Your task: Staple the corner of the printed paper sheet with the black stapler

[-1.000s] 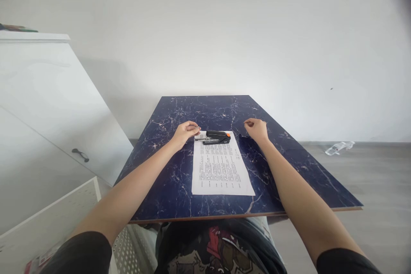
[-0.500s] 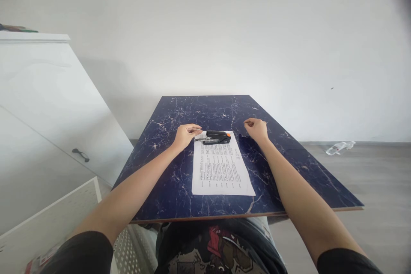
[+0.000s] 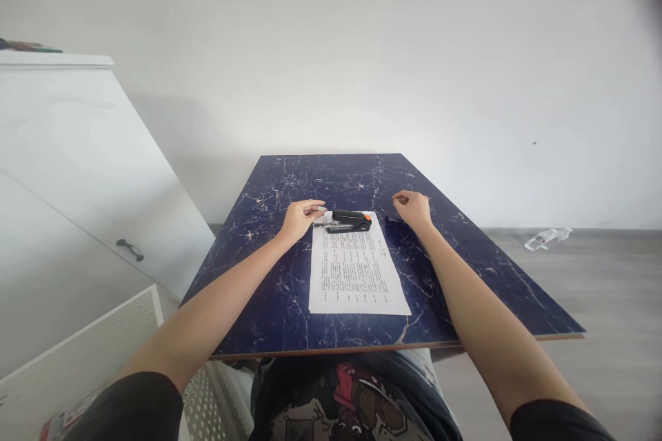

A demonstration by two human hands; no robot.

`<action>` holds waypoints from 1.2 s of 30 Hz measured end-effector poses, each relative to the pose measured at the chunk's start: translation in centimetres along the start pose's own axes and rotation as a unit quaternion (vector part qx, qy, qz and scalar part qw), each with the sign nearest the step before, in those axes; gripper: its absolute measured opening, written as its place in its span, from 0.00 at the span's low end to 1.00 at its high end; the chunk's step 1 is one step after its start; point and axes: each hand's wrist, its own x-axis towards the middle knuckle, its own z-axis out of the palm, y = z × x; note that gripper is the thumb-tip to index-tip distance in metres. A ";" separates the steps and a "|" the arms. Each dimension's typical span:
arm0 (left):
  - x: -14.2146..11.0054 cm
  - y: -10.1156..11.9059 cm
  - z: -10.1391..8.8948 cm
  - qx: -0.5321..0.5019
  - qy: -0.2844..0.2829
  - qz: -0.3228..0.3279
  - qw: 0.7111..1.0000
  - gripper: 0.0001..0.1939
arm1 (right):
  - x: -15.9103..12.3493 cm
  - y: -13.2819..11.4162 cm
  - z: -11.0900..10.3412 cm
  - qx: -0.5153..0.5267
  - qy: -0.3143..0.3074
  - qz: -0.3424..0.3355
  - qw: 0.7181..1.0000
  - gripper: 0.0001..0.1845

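A black stapler (image 3: 350, 220) with an orange patch at its right end lies across the top of a printed sheet of paper (image 3: 356, 272). Metal shows at its left end, beneath its black upper arm. My left hand (image 3: 300, 219) is beside that left end, thumb and fingers pinched together at the paper's upper left corner. Something small and pale shows at the fingertips, too tiny to name. To the right of the stapler, apart from it, my right hand (image 3: 414, 208) rests on the dark blue marbled table (image 3: 279, 317) with curled fingers; I see nothing in them.
On the left stands a white cabinet (image 3: 67, 151) with a dark handle, close to the table. A white perforated panel (image 3: 103, 337) is at the lower left. A clear plastic object (image 3: 547, 239) lies on the floor to the right, near the wall.
My left hand has shifted slightly right, its fingertips closer to the stapler's left end. The right hand, stapler and paper hold their places.
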 end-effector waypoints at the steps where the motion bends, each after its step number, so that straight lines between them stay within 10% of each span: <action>1: -0.1 0.1 0.0 0.011 0.002 0.002 1.000 0.16 | 0.0 0.0 0.0 0.000 -0.002 0.000 1.000 0.15; 15: -0.7 1.2 1.1 0.237 -0.123 0.054 0.962 0.09 | -0.1 -0.2 -0.1 0.003 -0.009 -0.002 1.000 0.15; 36: -0.7 1.1 0.6 0.271 -0.126 0.051 0.953 0.09 | -0.1 -0.5 -0.2 0.004 -0.021 -0.015 1.000 0.13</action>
